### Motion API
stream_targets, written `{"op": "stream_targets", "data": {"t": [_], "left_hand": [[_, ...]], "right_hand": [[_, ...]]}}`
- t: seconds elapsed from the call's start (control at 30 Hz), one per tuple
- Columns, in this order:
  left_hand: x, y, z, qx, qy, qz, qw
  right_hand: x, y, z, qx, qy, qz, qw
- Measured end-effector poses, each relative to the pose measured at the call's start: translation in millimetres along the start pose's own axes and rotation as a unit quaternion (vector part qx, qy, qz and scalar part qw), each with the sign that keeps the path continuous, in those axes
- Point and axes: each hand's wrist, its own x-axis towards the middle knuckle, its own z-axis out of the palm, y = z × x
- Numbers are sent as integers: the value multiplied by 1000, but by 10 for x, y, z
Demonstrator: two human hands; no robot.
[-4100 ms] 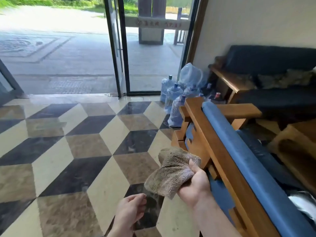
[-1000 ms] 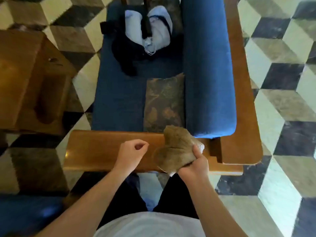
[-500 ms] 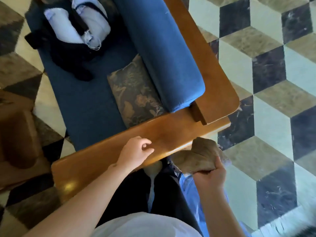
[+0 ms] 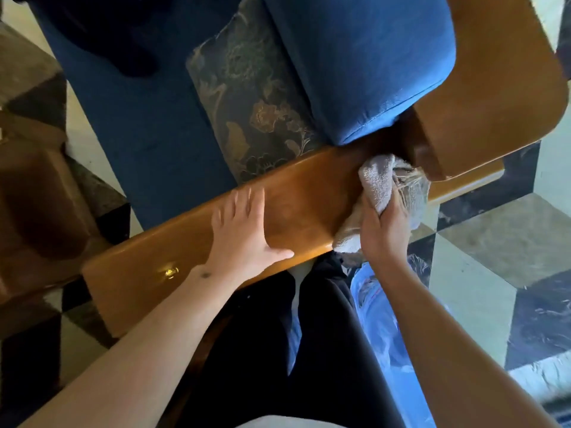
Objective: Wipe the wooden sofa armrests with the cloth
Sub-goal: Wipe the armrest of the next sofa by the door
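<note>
Right hand (image 4: 381,230) grips the bunched cloth (image 4: 383,183) against the armrest (image 4: 296,199) beside the flat, spread left hand (image 4: 244,230); cloth judged light, soft, best held wadded.

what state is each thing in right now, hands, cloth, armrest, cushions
left hand: open, flat on the armrest
right hand: grips the cloth
cloth: bunched, pressed on the armrest's back end
wooden armrest: glossy, bare between the hands
blue back cushion: upright against the wooden frame
patterned cushion: lying on the seat beside the armrest
</note>
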Motion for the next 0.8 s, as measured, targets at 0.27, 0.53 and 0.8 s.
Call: {"op": "stream_targets", "data": {"t": [0.27,0.53,0.8], "left_hand": [[108,-309,296,-20,4,12,1000],[9,-262,602,-6,107,107,988],[-242,-618,871,5,122,95,988]], "right_hand": [[260,231,352,-191,18,-262,946],[207,133,669,-209,48,-263,941],[50,-46,957,-251,102,-238,933]]}}
